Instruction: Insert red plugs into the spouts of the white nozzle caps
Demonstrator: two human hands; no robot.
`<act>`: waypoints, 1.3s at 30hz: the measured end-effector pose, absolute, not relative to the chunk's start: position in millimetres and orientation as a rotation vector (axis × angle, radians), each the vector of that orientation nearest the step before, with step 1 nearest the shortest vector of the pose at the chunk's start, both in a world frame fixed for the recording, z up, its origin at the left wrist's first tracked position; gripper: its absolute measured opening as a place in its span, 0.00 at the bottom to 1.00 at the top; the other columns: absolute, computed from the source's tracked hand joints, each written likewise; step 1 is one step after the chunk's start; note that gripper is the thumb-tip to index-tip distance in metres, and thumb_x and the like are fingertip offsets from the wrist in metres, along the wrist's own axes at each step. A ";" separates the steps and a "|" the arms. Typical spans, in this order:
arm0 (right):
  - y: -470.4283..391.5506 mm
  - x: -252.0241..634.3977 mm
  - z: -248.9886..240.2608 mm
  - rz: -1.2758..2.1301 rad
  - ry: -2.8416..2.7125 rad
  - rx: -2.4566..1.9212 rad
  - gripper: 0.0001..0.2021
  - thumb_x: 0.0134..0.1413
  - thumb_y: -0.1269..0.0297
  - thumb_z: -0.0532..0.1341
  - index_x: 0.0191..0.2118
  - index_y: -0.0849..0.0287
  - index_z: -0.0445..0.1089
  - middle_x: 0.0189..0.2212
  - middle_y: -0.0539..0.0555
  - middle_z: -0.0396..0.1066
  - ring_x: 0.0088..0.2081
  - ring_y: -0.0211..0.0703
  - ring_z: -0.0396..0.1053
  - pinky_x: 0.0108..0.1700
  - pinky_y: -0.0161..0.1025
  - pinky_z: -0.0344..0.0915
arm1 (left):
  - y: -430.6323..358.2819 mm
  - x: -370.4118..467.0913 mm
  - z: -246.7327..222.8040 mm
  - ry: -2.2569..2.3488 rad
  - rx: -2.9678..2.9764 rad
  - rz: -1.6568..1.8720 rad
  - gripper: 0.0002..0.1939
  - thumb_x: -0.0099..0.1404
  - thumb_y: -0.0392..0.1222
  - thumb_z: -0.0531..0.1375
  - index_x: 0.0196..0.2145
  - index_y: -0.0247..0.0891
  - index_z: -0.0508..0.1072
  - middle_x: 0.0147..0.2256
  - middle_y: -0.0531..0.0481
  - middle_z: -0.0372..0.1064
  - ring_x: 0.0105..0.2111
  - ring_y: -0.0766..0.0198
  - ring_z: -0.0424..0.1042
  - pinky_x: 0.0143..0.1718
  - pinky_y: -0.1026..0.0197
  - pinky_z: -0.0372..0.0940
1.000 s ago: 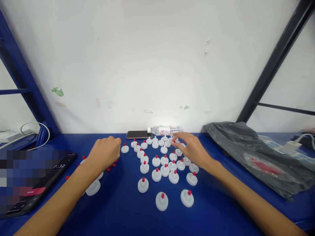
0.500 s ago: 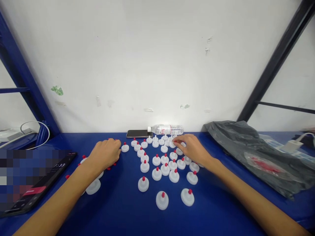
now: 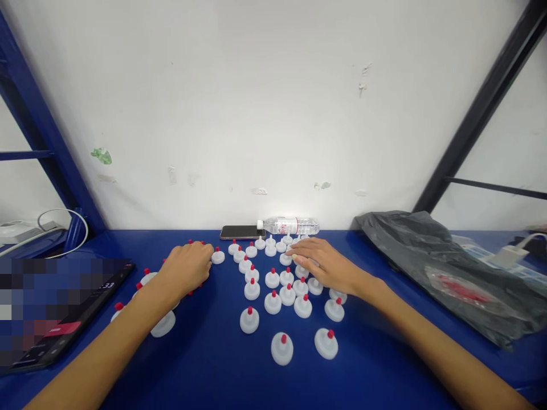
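Many white round nozzle caps, most with a small red tip such as this near one [image 3: 282, 350], stand on the blue table [image 3: 205, 364]. My right hand [image 3: 327, 265] reaches over the right part of the group, palm down, fingers stretched out to the left. Under its fingertips is a white cap [image 3: 285, 259] without a red tip; whether they touch cannot be made out. My left hand [image 3: 188, 267] is closed at the left, with red tips showing around it. Its fingers are turned away, so anything inside is hidden. Beside its knuckles stands a red-tipped cap [image 3: 217, 257].
Against the wall lie a dark phone [image 3: 242, 232] and a clear plastic bottle [image 3: 305, 226]. A grey plastic bag [image 3: 427, 262] covers the right side. A large phone or tablet [image 3: 81, 319] lies at the left, near a blue frame post [image 3: 47, 125].
My right hand has gone from pinching at a cap among the back ones to lying flatter with fingers extended, slightly left and nearer. The left hand has hardly moved.
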State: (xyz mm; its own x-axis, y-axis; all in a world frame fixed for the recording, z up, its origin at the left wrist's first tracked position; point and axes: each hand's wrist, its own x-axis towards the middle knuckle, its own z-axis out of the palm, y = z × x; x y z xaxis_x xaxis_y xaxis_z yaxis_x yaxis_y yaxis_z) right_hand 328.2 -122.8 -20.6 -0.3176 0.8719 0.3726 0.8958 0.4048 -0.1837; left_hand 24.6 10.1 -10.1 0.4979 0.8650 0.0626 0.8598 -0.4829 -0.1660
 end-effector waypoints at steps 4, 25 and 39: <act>-129.8 322.0 -17.4 0.008 -2.325 -1.546 0.22 0.75 0.54 0.43 0.59 0.49 0.71 0.61 0.51 0.70 0.65 0.54 0.61 0.67 0.59 0.54 | 9.6 24.6 -10.1 -1.465 -2.567 0.060 0.13 0.68 0.39 0.52 0.39 0.38 0.76 0.38 0.37 0.77 0.42 0.47 0.78 0.41 0.53 0.65; -126.8 323.4 -17.7 -0.117 -2.274 -1.465 0.19 0.74 0.57 0.48 0.55 0.52 0.74 0.53 0.53 0.76 0.58 0.52 0.70 0.61 0.55 0.61 | 8.9 21.7 -3.3 -1.453 -2.562 0.137 0.12 0.70 0.40 0.53 0.42 0.36 0.75 0.42 0.34 0.76 0.42 0.42 0.78 0.38 0.51 0.66; -131.8 318.9 -12.9 -0.188 -2.250 -1.450 0.18 0.74 0.59 0.48 0.57 0.52 0.72 0.53 0.54 0.75 0.60 0.53 0.65 0.61 0.58 0.60 | 1.1 29.7 8.8 -1.366 -2.594 -0.189 0.15 0.73 0.44 0.46 0.41 0.40 0.71 0.42 0.43 0.77 0.38 0.48 0.76 0.34 0.53 0.62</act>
